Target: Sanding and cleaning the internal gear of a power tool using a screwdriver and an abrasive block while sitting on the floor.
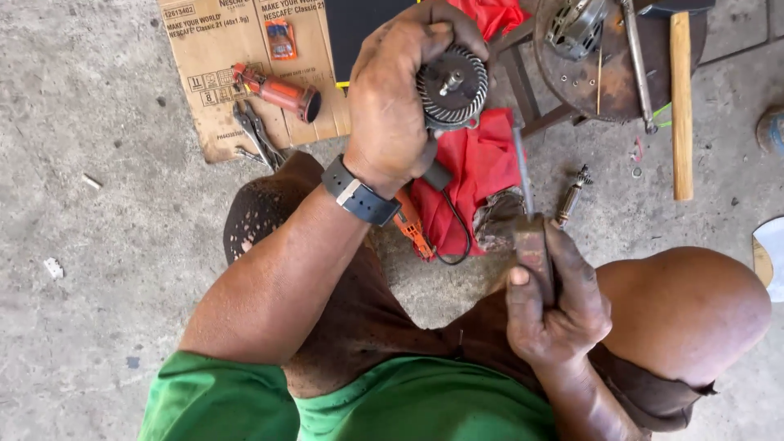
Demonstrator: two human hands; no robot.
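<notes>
Round grey finned motor part [452, 86]: rear half hidden inside the left hand [396, 90]
White curved plate [772, 253]: cut off by right edge
Rusty round metal tabletop [608, 82]: top cropped

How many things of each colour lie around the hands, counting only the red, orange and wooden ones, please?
Red: 2, the red cloth and the red rag.
Orange: 2, the orange tube and the orange packet.
Wooden: 1, the wooden handle.
Total: 5.
</notes>
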